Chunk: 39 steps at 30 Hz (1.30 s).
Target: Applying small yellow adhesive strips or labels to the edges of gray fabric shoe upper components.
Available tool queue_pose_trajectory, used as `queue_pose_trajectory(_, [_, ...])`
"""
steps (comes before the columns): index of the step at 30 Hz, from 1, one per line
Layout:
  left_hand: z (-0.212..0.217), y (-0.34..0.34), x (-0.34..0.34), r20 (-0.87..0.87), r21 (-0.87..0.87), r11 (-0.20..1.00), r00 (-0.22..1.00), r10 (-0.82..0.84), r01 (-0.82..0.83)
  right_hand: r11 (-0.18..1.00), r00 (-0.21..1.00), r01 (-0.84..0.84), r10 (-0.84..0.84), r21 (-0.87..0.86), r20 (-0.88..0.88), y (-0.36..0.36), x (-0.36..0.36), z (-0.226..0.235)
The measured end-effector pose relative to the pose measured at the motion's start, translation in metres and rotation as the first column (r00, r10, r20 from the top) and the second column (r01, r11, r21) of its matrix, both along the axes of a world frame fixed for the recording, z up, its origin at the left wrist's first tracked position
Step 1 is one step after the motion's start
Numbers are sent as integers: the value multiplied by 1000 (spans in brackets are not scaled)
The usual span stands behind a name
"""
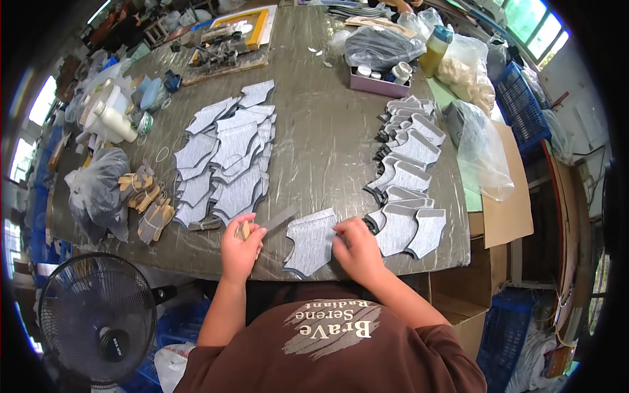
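My left hand [241,247] is closed round the wooden handle of a flat-bladed knife [280,218], its thin grey blade pointing right, just above the table. In front of me lies a single grey cut piece [311,241] with curved sides and dark edging, like a shoe upper part. The curled fingers of my right hand [357,247] pinch at its right edge. To the left, overlapping rows of similar grey pieces [239,147] cover the table. More pieces, with folded or curled edges, form a row [403,173] on the right.
The dark table [314,124] carries bundled brown pieces [147,200], a stuffed plastic bag [101,190] and a white bottle [114,122] at left. Farther off stand a purple box [380,86] and a yellow bottle [434,52]. A black fan [98,314] is at lower left; cardboard [508,187] borders the right.
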<state>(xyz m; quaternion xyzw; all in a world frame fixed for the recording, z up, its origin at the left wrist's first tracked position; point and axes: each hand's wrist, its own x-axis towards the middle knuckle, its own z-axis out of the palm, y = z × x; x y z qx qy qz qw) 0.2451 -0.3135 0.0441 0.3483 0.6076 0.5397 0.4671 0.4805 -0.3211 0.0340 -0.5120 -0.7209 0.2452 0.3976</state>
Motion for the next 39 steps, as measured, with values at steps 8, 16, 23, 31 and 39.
queue_pose_trajectory(8, [-7,20,9,-81,-203,905,915,-396,373,983,884,-103,19,155,466,-13,-11,-24])
queue_pose_trajectory(16, [-9,31,18,-126,-250,863,869,-479,439,982,885,-95,10,161,466,-13,-13,-22])
queue_pose_trajectory(23, [-10,33,20,-134,-303,852,865,-483,428,984,895,-86,8,156,445,-12,-12,-24])
queue_pose_trajectory(31, [-11,34,20,-143,-310,849,862,-487,428,979,863,-123,23,164,504,-12,-11,-27])
queue_pose_trajectory(39, [-11,33,20,-475,-343,841,694,-540,419,990,810,-117,51,75,584,-11,-13,-20])
